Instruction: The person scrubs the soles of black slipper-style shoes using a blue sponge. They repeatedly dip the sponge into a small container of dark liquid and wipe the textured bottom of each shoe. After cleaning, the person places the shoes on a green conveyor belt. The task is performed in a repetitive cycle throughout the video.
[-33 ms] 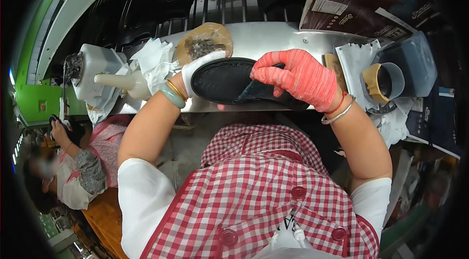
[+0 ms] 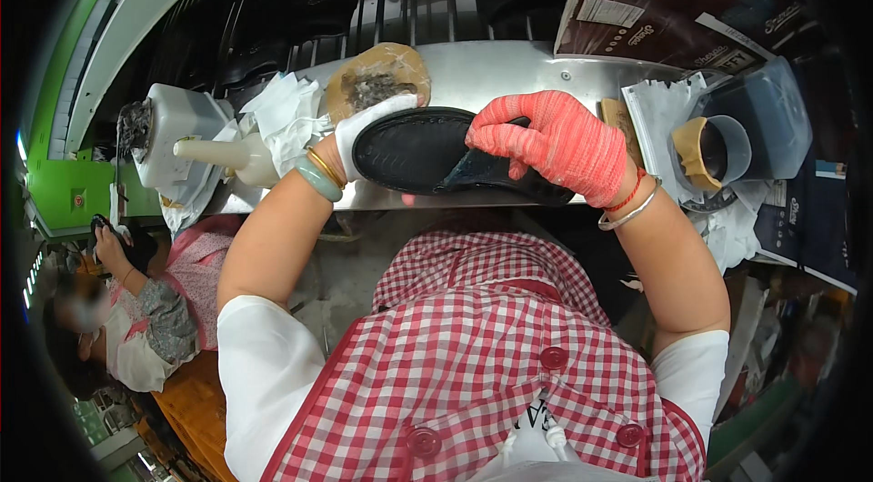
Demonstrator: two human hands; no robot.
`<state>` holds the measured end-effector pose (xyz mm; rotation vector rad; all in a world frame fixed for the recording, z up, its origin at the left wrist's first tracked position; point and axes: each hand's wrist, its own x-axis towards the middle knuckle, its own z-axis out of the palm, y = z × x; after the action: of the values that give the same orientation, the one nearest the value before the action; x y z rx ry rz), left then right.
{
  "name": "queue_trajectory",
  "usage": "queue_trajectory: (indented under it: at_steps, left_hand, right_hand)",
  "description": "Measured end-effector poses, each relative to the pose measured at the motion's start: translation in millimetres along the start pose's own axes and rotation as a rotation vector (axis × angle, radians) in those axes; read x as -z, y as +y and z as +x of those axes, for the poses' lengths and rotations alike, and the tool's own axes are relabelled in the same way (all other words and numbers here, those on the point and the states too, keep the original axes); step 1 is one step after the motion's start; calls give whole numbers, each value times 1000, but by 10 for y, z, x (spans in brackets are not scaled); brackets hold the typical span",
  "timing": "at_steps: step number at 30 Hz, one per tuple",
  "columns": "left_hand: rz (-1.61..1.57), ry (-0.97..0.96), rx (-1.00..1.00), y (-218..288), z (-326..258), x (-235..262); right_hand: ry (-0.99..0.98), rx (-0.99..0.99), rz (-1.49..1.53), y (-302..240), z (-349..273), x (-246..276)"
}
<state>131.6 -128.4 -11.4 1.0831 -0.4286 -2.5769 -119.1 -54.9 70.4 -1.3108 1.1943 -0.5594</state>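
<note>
Nothing has shifted: left hand (image 2: 368,132), at nine o'clock, fingers curled gripping the black sole (image 2: 418,150); right hand (image 2: 555,145), at three, fingers pressed together on it above the table (image 2: 509,68).

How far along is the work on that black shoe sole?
Done: hard to tell; the black shoe sole shows no visible change. In hand: the left hand in a white glove grips its end while the right hand in a red knitted glove presses on it over the steel bench. Left: cannot tell from here.
</note>
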Motion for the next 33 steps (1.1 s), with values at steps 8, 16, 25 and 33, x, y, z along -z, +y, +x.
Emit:
queue_trajectory:
  at_steps: [8, 16, 25, 33]
  left_hand:
    - [288, 147, -182, 29, 26, -93]
    - [122, 15, 25, 55, 28, -90]
    - [-245, -358, -253, -607, -95, -626]
    - [-262, -435, -447, -698, 216, -595]
  right_hand:
    - [26, -7, -20, 134, -143, 295]
    - [112, -29, -38, 429, -537, 591]
    - [522, 253, 506, 217, -943, 307]
    - [458, 804, -192, 429, -806, -513]
